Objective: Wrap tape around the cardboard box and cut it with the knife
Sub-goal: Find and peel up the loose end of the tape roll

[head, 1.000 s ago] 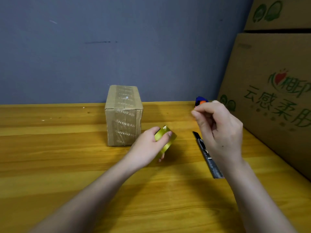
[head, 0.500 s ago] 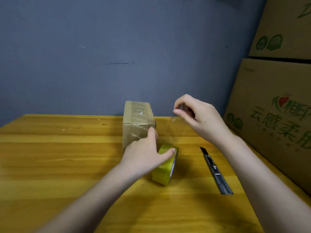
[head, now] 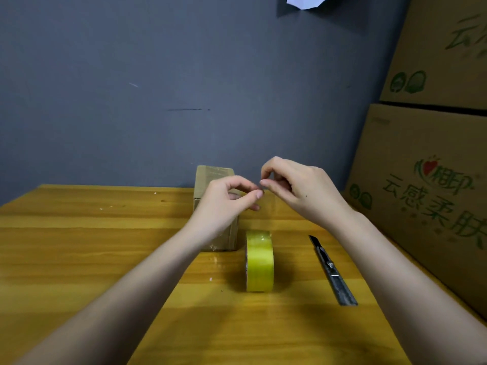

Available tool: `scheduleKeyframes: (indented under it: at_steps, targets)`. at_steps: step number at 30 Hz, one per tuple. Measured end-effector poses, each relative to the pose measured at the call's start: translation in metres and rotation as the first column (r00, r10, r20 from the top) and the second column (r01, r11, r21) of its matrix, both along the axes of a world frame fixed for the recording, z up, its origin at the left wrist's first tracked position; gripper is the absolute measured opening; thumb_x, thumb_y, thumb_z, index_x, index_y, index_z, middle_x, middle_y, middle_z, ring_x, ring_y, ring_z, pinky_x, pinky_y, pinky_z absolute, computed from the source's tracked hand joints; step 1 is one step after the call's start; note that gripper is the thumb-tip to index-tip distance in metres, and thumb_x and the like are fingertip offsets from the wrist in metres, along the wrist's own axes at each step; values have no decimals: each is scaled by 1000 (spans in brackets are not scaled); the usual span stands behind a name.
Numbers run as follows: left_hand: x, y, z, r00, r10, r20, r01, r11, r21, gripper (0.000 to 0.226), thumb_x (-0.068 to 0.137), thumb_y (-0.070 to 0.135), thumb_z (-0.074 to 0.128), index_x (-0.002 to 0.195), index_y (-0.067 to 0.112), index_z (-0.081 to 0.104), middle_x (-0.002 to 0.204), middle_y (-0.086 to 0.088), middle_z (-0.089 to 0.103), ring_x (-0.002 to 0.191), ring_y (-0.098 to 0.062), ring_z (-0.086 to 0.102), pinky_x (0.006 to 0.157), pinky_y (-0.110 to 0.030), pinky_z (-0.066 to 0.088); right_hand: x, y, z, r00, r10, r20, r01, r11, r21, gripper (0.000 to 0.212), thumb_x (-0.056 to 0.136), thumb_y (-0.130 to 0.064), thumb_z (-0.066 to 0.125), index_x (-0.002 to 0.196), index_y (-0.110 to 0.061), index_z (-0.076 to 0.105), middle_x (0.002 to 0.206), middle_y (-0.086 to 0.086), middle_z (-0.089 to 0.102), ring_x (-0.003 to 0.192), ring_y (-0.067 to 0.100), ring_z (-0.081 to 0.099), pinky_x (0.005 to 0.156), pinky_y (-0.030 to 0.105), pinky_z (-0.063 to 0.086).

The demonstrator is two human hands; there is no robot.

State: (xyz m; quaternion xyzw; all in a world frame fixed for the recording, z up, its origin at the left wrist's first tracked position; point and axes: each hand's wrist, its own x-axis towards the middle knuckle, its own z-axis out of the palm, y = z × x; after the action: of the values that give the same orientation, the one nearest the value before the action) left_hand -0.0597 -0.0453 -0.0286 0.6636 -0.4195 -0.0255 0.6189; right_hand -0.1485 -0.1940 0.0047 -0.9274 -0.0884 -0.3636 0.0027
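A small brown cardboard box (head: 213, 173) stands near the table's far edge, mostly hidden behind my left hand (head: 224, 204). A yellow tape roll (head: 259, 260) stands on its edge on the table, right of the box. A clear strip of tape (head: 266, 206) runs up from the roll to my fingers. My left hand and my right hand (head: 297, 188) meet above the roll, both pinching the strip's free end. A grey utility knife (head: 330, 270) lies on the table right of the roll, untouched.
Large printed cardboard cartons (head: 427, 180) are stacked along the right side of the wooden table (head: 79, 254). A grey wall (head: 158, 88) rises directly behind the table's far edge.
My left hand let go of the tape roll and rose to join my right hand at the strip's end. The roll now stands alone on the table. The view tilted upward.
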Motion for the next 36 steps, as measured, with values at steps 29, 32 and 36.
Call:
scheduleKeyframes:
  at_steps: [29, 32, 36]
  targets:
    - [2, -1, -1, 994, 4, -113, 0, 999, 35, 12, 85, 16, 65, 73, 18, 65, 72, 4, 65, 63, -5, 65, 74, -25, 52, -10, 18, -67, 962, 136, 236, -271, 383, 883, 18, 88, -5, 60, 94, -12, 44, 92, 9, 70, 89, 21, 69, 64, 32, 48]
    - [1, -2, 0, 990, 11, -142, -6, 999, 35, 11, 85, 15, 63, 75, 15, 66, 72, 1, 66, 64, -6, 64, 71, -22, 50, -8, 20, -66, 957, 81, 278, -286, 418, 862, 17, 87, -7, 63, 92, -7, 47, 92, 21, 66, 86, 19, 69, 68, 36, 51]
    - [-2, -2, 3, 985, 17, -173, -12, 999, 30, 24, 88, 22, 61, 64, 18, 63, 77, -4, 67, 62, -9, 64, 71, -23, 50, -9, 22, -64, 960, 59, 274, -258, 570, 780, 10, 87, -6, 63, 90, -9, 54, 86, 0, 64, 84, 10, 69, 70, 30, 53]
